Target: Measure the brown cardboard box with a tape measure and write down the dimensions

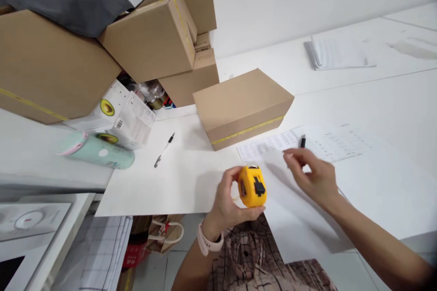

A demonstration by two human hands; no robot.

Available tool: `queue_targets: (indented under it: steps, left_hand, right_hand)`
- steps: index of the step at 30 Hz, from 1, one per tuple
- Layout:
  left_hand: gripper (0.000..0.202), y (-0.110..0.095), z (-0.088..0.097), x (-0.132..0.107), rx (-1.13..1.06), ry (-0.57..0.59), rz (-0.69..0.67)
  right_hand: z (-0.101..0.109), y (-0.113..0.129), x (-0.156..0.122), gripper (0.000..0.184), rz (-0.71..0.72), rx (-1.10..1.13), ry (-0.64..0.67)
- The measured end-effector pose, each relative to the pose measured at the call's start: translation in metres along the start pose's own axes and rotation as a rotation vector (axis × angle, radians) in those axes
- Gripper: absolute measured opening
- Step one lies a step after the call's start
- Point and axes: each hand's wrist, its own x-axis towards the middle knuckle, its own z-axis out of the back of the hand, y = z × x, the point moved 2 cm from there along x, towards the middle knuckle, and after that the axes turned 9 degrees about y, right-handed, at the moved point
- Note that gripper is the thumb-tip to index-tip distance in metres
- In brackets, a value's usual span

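My left hand (227, 200) is wrapped round a yellow tape measure (251, 187) with a black button, held above the table's front edge. A pale watch sits on that wrist. To the right, my right hand (312, 175) hovers over printed sheets (341, 143), thumb and index finger pinched together. Whether anything is between those fingertips cannot be made out. A black pen (303, 140) shows just behind its index finger, its lower part hidden. Beyond both hands stands a closed cardboard box (244, 104) with a yellow strip along its side.
A clear pen (164, 150) lies left on the white table (184, 186). Stacked cartons (150, 41), avocado-printed boxes (128, 118) and a mint bottle (99, 151) line the left side. A paper stack (337, 53) lies at the back right. A paper bag (165, 234) stands below the table.
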Motion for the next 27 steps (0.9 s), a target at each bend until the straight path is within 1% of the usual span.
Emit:
queue_targets:
  steps: [1, 3, 4, 6, 7, 8, 10, 12, 14, 15, 16, 17, 19, 20, 21, 22, 23, 24, 25, 26, 27]
  left_hand:
    - [0.081, -0.013, 0.011, 0.006, 0.100, -0.086, -0.073]
    - [0.079, -0.043, 0.033, 0.024, 0.358, -0.265, -0.261]
    - [0.078, -0.058, 0.043, 0.036, 0.502, -0.339, -0.316]
    - [0.073, -0.084, 0.058, 0.067, 0.760, -0.441, -0.351]
    - [0.069, -0.092, 0.064, 0.084, 0.862, -0.474, -0.334]
    - [0.067, -0.098, 0.068, 0.100, 0.946, -0.477, -0.308]
    - [0.062, -0.101, 0.075, 0.129, 1.063, -0.437, -0.239]
    - [0.056, -0.095, 0.079, 0.150, 1.128, -0.349, -0.155]
    - [0.051, -0.084, 0.083, 0.162, 1.152, -0.252, -0.074]
    - [0.050, -0.079, 0.084, 0.164, 1.155, -0.221, -0.053]
    - [0.051, -0.075, 0.085, 0.164, 1.156, -0.220, -0.055]
    - [0.053, -0.070, 0.083, 0.161, 1.155, -0.247, -0.086]
    - [0.052, -0.062, 0.075, 0.149, 1.135, -0.338, -0.237]
    - [0.046, -0.057, 0.068, 0.141, 1.112, -0.357, -0.337]
    - [0.038, -0.050, 0.059, 0.132, 1.076, -0.340, -0.441]
    - [0.029, -0.041, 0.049, 0.123, 1.028, -0.267, -0.527]
    - [0.021, -0.030, 0.039, 0.115, 0.976, -0.143, -0.589]
    - [0.016, -0.019, 0.030, 0.108, 0.920, -0.010, -0.616]
    - [0.014, -0.007, 0.022, 0.102, 0.880, 0.125, -0.606]
    - [0.017, 0.004, 0.017, 0.097, 0.858, 0.248, -0.577]
    - [0.025, 0.015, 0.014, 0.093, 0.857, 0.353, -0.532]
  right_hand:
    - [0.002, -0.011, 0.007, 0.034, -0.094, -0.078, -0.019]
    - [0.001, -0.031, 0.020, 0.043, -0.238, -0.229, 0.063]
    - [0.000, -0.040, 0.025, 0.049, -0.273, -0.294, 0.118]
    - [-0.006, -0.052, 0.031, 0.053, -0.263, -0.398, 0.188]
    - [-0.008, -0.056, 0.032, 0.052, -0.233, -0.432, 0.201]
    - [-0.011, -0.059, 0.032, 0.048, -0.199, -0.451, 0.206]
    - [-0.013, -0.062, 0.031, 0.042, -0.159, -0.441, 0.218]
    - [-0.010, -0.066, 0.029, 0.040, -0.177, -0.391, 0.236]
    - [-0.005, -0.070, 0.027, 0.043, -0.225, -0.362, 0.243]
    - [-0.002, -0.073, 0.026, 0.046, -0.252, -0.367, 0.239]
    - [0.001, -0.077, 0.025, 0.050, -0.273, -0.381, 0.233]
    - [0.004, -0.081, 0.024, 0.055, -0.290, -0.397, 0.224]
    - [0.008, -0.090, 0.024, 0.057, -0.302, -0.400, 0.219]
    - [0.009, -0.095, 0.025, 0.055, -0.299, -0.379, 0.225]
    - [0.010, -0.099, 0.025, 0.051, -0.294, -0.344, 0.235]
    - [0.011, -0.101, 0.026, 0.047, -0.291, -0.300, 0.244]
    - [0.013, -0.102, 0.025, 0.042, -0.291, -0.240, 0.254]
    - [0.015, -0.101, 0.024, 0.040, -0.296, -0.155, 0.261]
    - [0.018, -0.099, 0.022, 0.038, -0.304, -0.035, 0.272]
    - [0.022, -0.094, 0.019, 0.038, -0.313, 0.122, 0.284]
    - [0.026, -0.088, 0.015, 0.038, -0.320, 0.306, 0.299]
